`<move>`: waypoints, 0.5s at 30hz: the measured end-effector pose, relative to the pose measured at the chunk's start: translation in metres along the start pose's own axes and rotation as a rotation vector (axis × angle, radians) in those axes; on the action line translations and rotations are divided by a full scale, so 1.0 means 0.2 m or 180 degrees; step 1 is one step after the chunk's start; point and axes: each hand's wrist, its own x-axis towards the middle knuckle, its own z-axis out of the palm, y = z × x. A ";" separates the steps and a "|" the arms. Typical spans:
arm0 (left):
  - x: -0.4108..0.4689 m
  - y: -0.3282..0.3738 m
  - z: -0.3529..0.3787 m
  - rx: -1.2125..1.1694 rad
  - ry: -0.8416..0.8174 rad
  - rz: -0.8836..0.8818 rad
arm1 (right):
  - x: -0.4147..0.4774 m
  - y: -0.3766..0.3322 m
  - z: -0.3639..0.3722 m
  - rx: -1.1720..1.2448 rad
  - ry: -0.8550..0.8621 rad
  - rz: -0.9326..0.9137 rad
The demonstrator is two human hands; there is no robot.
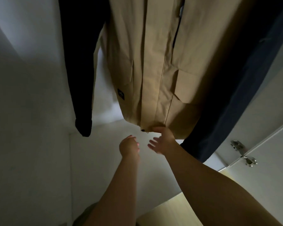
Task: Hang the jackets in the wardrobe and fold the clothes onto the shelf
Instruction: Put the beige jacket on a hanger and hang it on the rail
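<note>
I see both bare forearms reaching up into the wardrobe [31, 95]. My left hand [129, 146] hangs free, fingers loosely curled and grasping nothing. My right hand [162, 140] has fingers spread, released, touching the hem of the beige jacket [153, 62]. Three garments hang: a black one [82, 62], the beige one, a navy one [235, 95].

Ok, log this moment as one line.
beige jacket: hanging, wardrobe | right hand: open, touching hem | left hand: open, free
</note>
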 end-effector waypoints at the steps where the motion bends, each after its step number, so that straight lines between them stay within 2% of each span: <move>1: 0.01 0.00 0.00 -0.0033 -0.0056 -0.0051 | 0.01 0.01 0.00 0.0101 -0.0009 -0.0150; 3: 0.02 0.00 -0.01 -0.0076 -0.0151 -0.0247 | 0.01 0.00 0.00 0.0234 -0.0013 -0.0300; 9: -0.02 -0.03 0.03 0.0060 -0.0737 -0.0452 | -0.01 0.04 -0.12 -0.0391 0.0086 -0.0456; 11: -0.03 -0.04 0.04 0.0007 -0.0784 -0.0455 | -0.03 0.05 -0.17 -0.0337 0.0095 -0.0518; 15: -0.05 -0.07 0.06 0.0362 -0.0758 -0.0635 | -0.07 0.03 -0.28 -0.0448 0.0137 -0.0752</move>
